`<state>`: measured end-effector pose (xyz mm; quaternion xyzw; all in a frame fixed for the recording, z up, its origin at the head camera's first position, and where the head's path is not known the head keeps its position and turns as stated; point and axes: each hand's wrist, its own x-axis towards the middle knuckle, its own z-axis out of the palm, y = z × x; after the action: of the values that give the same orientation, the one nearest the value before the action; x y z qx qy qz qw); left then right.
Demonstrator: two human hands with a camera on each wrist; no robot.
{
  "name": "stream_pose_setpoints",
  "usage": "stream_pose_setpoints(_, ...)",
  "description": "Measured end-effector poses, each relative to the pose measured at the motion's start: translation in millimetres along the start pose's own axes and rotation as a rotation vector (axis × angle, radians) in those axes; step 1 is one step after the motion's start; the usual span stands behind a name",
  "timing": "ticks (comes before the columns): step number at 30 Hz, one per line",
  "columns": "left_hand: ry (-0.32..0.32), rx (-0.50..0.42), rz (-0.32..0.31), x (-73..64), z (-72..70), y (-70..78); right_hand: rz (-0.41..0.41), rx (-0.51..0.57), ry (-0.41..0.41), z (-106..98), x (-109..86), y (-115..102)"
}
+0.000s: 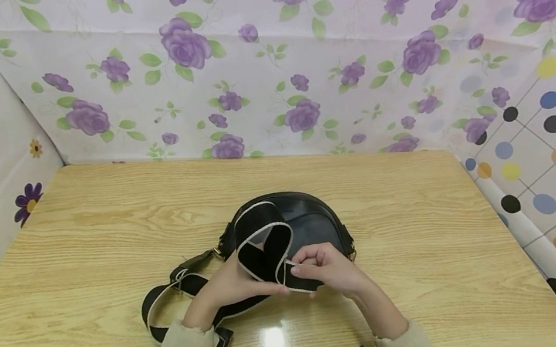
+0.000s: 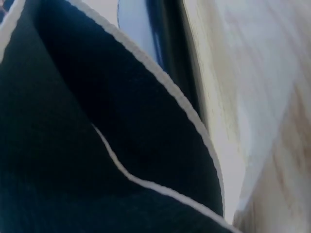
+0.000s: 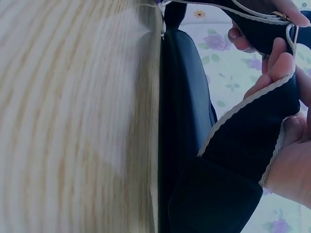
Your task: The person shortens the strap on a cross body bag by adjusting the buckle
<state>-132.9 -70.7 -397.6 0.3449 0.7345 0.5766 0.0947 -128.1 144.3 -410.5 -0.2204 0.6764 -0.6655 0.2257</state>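
Strap (image 1: 260,218) stands up in a loop over the front of the bag (image 1: 314,224), about midway between the left and right edges of the table (image 1: 425,236), and you have it in both hands. Your left hand (image 1: 231,281) grips it, thumb laid along its lower run; your right hand (image 1: 330,267) pinches it just beside, thumb against fingers. The bag lies with its curved side toward the far edge, apart from it; wood shows broadly on either side, out to the left and right edges, while the near edge is out of your view. Your strap is black with pale edging and ends in a smooth dark end piece (image 3: 214,194); a metal slider (image 3: 282,16) sits by your left fingers. More strap curls on the table left of the bag, which is black and smooth. Flowered sheeting (image 1: 152,114) rises beyond the far edge
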Motion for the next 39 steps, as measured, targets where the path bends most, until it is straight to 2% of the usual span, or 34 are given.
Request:
stream_pose_setpoints(6,0.005,0.008,-0.002,0.2,1.2,0.5,0.02,0.012,0.005,2.1,-0.1,-2.2)
stream_pose_setpoints(18,0.034,-0.015,-0.073,-4.2,-1.2,1.8,0.043,0.039,-0.009,-4.8,-3.6,1.1)
stream_pose_setpoints(23,0.038,-0.006,-0.062,-4.1,-2.2,2.4,0.037,0.023,-0.007,-6.8,-3.4,1.6)
stream_pose_setpoints(34,0.06,0.034,-0.037,-0.6,0.1,1.0,0.007,-0.017,0.079,-4.8,-2.0,0.4)
stream_pose_setpoints(39,0.061,0.016,-0.028,0.6,1.9,2.4,0.0,-0.009,0.081,-4.3,-1.5,0.3)
